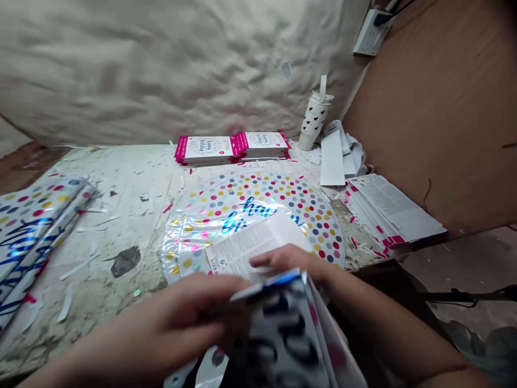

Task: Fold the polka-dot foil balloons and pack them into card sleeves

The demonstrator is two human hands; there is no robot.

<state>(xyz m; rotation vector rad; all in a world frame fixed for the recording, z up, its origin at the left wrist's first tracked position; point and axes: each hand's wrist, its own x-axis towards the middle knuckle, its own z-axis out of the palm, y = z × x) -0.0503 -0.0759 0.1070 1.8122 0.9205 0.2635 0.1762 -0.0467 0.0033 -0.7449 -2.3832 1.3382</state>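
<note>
A round foil balloon (283, 202) with coloured dots and blue "happy birthday" lettering lies flat on the table. A white printed card (250, 245) rests on its near part. My right hand (293, 261) lies on the card with fingers closed over its near edge. My left hand (177, 323) grips the top of a folded silver foil piece (283, 334) held upright close to the camera; it is blurred.
Two stacks of pink-edged packaged cards (232, 146) sit at the back. A white tumbler with hearts (314, 119) stands beside loose paper strips. A stack of printed cards (390, 210) lies at right. Folded dotted balloons (30, 226) lie at left. Paper scraps litter the worn table (121, 183).
</note>
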